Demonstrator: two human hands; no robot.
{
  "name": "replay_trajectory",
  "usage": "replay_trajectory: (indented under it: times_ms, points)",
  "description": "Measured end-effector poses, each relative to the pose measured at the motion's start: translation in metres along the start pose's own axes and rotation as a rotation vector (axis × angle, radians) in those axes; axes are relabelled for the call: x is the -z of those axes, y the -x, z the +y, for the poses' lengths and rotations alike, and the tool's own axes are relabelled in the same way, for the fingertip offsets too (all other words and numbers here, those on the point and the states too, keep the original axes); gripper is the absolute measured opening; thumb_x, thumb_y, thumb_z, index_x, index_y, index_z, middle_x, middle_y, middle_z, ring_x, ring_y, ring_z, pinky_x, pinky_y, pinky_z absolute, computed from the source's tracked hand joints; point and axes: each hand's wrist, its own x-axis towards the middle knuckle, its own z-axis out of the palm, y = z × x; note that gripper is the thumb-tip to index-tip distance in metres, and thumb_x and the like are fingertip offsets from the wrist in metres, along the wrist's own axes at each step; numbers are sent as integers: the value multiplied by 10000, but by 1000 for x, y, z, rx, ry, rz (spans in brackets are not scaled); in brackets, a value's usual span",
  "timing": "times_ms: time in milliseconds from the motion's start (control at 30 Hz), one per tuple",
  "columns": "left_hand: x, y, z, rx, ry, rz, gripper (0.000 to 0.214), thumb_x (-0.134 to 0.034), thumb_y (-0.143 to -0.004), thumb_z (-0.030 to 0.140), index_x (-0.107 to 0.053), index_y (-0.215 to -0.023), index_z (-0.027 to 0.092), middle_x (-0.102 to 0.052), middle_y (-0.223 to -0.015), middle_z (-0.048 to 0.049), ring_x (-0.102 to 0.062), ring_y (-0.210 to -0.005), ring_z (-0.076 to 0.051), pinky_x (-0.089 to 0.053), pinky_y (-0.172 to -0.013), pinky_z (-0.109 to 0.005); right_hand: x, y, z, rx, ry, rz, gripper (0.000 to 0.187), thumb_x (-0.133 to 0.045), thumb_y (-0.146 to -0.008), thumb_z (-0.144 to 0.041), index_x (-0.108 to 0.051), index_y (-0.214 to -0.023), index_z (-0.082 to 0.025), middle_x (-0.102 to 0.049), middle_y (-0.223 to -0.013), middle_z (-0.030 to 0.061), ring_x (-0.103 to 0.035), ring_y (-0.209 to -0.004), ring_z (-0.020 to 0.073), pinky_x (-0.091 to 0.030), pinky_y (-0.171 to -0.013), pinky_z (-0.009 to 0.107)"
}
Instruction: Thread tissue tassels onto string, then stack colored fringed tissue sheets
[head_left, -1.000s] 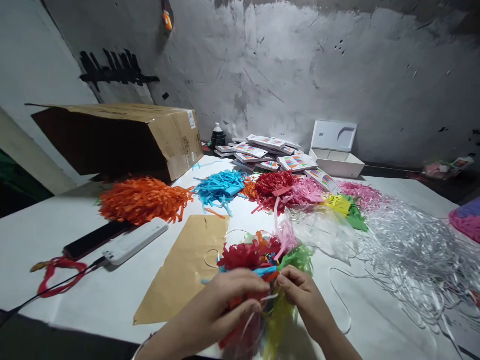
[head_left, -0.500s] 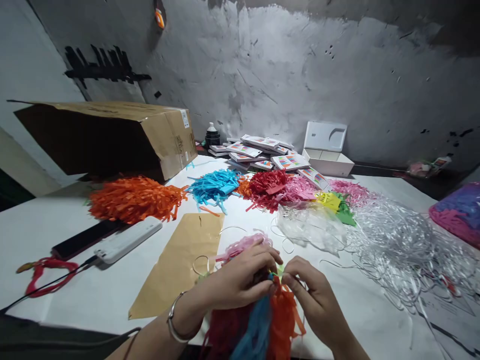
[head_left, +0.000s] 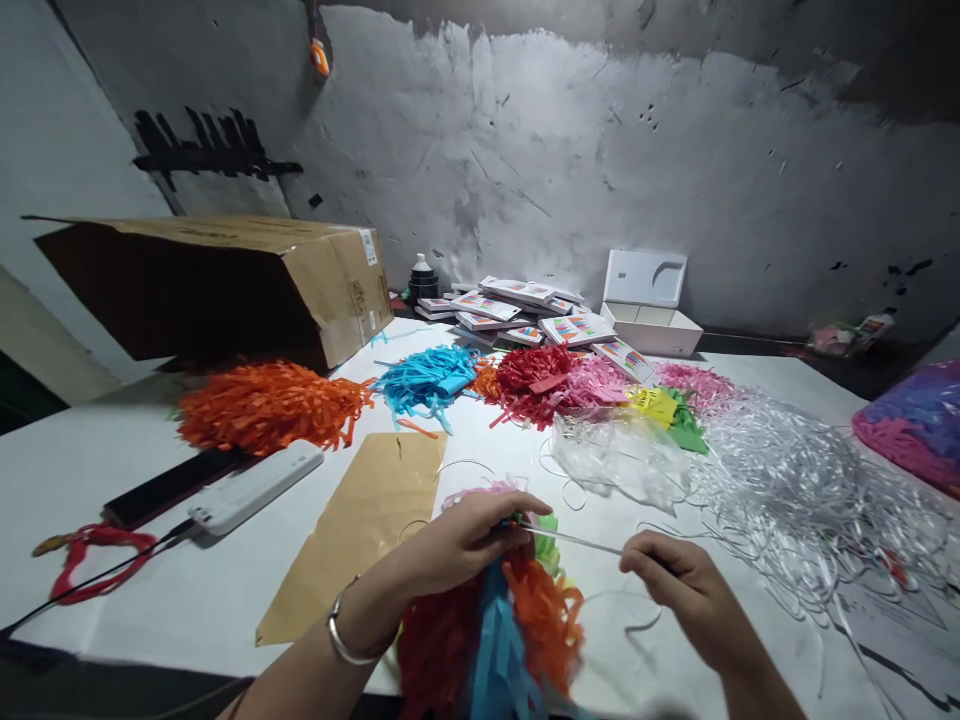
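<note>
My left hand (head_left: pixel 465 540) is closed round the top of a multicoloured bundle of paper strips (head_left: pixel 495 630), red, blue and orange, which hangs down toward me. A pink and green tuft sticks out beyond its fingers. My right hand (head_left: pixel 675 590) pinches a thin clear plastic strip (head_left: pixel 574 541) that runs taut from the bundle to its fingers. Both hands hover over the white table (head_left: pixel 187 590), near its front edge.
Piles of orange (head_left: pixel 270 405), blue (head_left: pixel 427 378), red (head_left: pixel 536 378) and pink paper strips lie across the table, with a heap of clear strips (head_left: pixel 795 490) at right. A brown envelope (head_left: pixel 367 530), power strip (head_left: pixel 251 490), cardboard box (head_left: pixel 225 285) and stacked booklets (head_left: pixel 525 310) surround them.
The bundle was turned over so its strips hang toward me. My right hand has drawn away to the right, pulling the clear strip taut.
</note>
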Motion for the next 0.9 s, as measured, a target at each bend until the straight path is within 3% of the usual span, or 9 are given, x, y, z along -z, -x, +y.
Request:
replay_trajectory:
  times_ms: [100,167,267,333,400,533,700,833,900]
  points:
    - [4,2,5,50,-50,-72,368,-462,-1012,257,-534,-1372,244,-752,-1038,-51,-663,-873,-183,-483,-807,-266,23,0,11,4,284,15,339,-544,-970,-474,-707,-822,-216,-678,-797,33,-621,-738,186,-456,-680,266]
    - [-4,-2,10,86,-65,-119,466,-452,-1012,243,-422,-1476,267,-753,-1038,-44,-660,-876,-181,-478,-787,-262,18,-2,7,78,416,64,275,-545,-979,-431,-727,-997,-226,-696,-876,46,-651,-776,197,-484,-718,278]
    - [-23,-10,20,98,-115,-195,723,-504,-966,190,-170,-1597,309,-745,-1013,-34,-657,-863,-190,-466,-744,-260,-16,-6,-10,306,440,131,339,-600,-964,-395,-627,-1254,-222,-675,-859,31,-631,-709,176,-494,-654,259]
    - [-33,-15,24,78,-107,-212,872,-520,-932,145,-2,-1611,317,-730,-985,-25,-648,-816,-182,-460,-720,-258,-42,-10,-19,445,402,136,217,-580,-977,-325,-628,-1161,-222,-664,-828,19,-606,-658,155,-471,-609,238]
    - [-39,-17,26,67,-39,-174,991,-546,-881,104,96,-1596,346,-696,-1120,-42,-635,-763,-150,-457,-694,-248,-60,-13,-23,503,338,141,110,-512,-990,-237,-614,-953,-220,-638,-765,3,-583,-614,133,-441,-579,219]
    - [-36,-16,21,68,167,-98,1092,-617,-768,71,22,-1591,395,-551,-1356,-78,-579,-677,-74,-452,-637,-221,-66,-14,-20,451,244,135,184,-493,-980,-201,-546,-806,-218,-571,-684,-28,-520,-564,105,-397,-544,199]
    - [-36,-10,11,23,241,-92,1079,-630,-809,104,52,-1590,402,-498,-1427,-117,-563,-668,-59,-448,-615,-216,-60,-16,-16,232,77,71,127,-625,-919,-316,-602,-982,-208,-437,-635,-80,-397,-538,101,-317,-500,211]
    - [-42,-10,10,-34,170,-151,1167,-649,-775,61,120,-1573,428,-381,-1575,-154,-645,-869,-140,-498,-711,-261,-67,-19,-16,136,-32,-55,71,-607,-883,-264,-578,-853,-207,-442,-640,-74,-382,-573,104,-310,-535,222]
    - [-41,-10,10,-54,154,-161,1152,-656,-790,71,107,-1573,434,-363,-1596,-142,-638,-959,-168,-506,-813,-306,-67,-18,-17,117,-34,-76,63,-615,-876,-267,-596,-890,-208,-435,-619,-81,-375,-561,104,-305,-528,224]
